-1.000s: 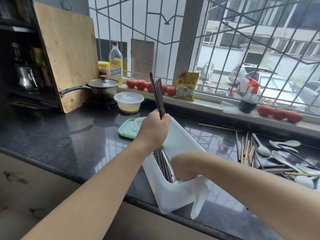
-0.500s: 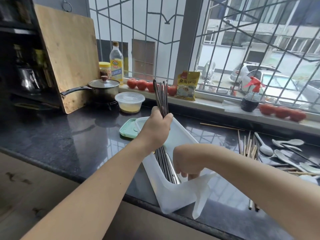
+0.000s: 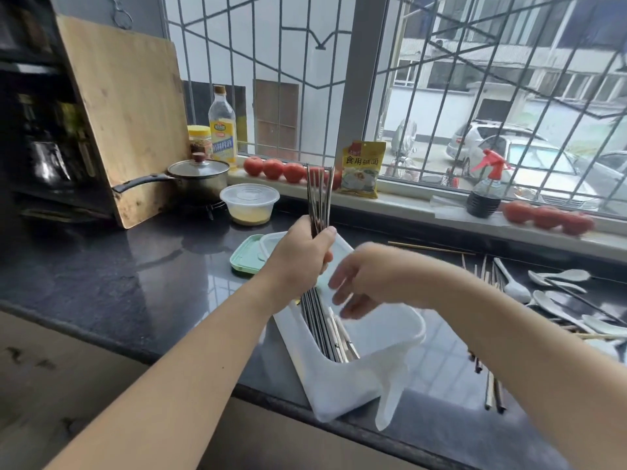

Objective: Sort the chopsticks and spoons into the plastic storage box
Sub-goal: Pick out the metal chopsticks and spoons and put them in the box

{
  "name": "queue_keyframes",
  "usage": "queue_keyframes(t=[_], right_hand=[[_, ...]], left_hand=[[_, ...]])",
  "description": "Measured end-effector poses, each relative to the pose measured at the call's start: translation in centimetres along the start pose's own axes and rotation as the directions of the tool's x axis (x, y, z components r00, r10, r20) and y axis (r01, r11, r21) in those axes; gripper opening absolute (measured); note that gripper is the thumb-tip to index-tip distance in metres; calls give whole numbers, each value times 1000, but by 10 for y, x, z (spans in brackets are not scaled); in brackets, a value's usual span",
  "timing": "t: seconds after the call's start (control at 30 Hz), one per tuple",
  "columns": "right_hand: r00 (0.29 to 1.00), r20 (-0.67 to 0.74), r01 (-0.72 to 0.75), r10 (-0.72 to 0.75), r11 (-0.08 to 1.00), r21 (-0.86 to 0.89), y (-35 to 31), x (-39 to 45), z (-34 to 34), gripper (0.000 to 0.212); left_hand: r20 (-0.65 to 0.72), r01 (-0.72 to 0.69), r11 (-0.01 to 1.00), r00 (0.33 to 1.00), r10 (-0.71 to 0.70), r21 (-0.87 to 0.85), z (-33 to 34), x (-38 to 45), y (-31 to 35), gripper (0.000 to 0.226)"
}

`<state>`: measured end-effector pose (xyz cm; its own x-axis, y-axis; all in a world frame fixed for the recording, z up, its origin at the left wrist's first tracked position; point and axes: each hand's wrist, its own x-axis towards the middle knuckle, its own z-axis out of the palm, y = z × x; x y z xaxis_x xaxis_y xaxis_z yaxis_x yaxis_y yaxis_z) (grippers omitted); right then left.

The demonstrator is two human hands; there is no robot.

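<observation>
Plastic storage box [image 3: 325, 378]: translucent white, on the dark worktop [image 3: 118, 273] at its front edge, one end tipped up. Metal chopsticks [image 3: 319, 198] stand as a bundle inside it, lower ends in the box, tops fanned out above the left hand [image 3: 298, 256]. Left fingers clamped round the bundle mid-length. Right hand [image 3: 369, 276] hovers over the box just right of the bundle, fingers apart and loose, holding nothing; motion-blurred. A few more sticks lie in the box bottom.

Right of the box: loose wooden chopsticks [image 3: 485, 273] and white spoons [image 3: 559, 276] scattered on the worktop; more sticks [image 3: 493, 391] near the front edge. One single stick [image 3: 431, 248] behind the box, toward the sill.

Behind-left of the box: green lid [image 3: 246, 257], touching or just beside it, can't tell. Further back-left: lidded clear tub [image 3: 250, 203], saucepan [image 3: 200, 176], cutting board [image 3: 125, 117] leaning upright, oil bottle [image 3: 223, 127].

Sill behind the box: tomatoes [image 3: 274, 168], yellow packet [image 3: 361, 173], spray bottle [image 3: 485, 188], more tomatoes [image 3: 546, 217] right of it.
</observation>
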<state>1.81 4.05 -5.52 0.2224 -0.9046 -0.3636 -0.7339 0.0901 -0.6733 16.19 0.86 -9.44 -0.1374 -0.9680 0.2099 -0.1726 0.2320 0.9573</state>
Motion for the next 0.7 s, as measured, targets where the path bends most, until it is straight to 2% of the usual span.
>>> queue_keyframes(t=[0.07,0.13,0.27,0.43,0.53,0.63,0.7], right_hand=[[962,-262,137,-80,969,207,-7,1,-21,16],[900,-414,258,-138,933,250,-8,2,-29,18],[869,-454,360,-194,879,313,-5,6,-20,19],[842,-474,412,-256,873,260,-3,4,-20,14],[842,-480,416,-247,863,285,-5,2,-18,12],[859,-461,407,-223,843,351,-7,-1,-17,13],[858,-480,379,-183,856,352,-8,-1,-15,13]], left_hand=[[40,-34,999,999,34,0,-2,-3,1,17],[73,-51,999,996,51,3,-1,-5,1,16],[128,-58,998,990,59,-6,-1,-8,3,16],[164,-64,996,984,73,-63,-4,-10,6,22],[180,-59,992,980,79,-113,-3,-12,8,32],[171,-67,988,981,90,-138,-3,-15,8,20],[118,-46,992,991,60,-117,-4,-14,8,19]])
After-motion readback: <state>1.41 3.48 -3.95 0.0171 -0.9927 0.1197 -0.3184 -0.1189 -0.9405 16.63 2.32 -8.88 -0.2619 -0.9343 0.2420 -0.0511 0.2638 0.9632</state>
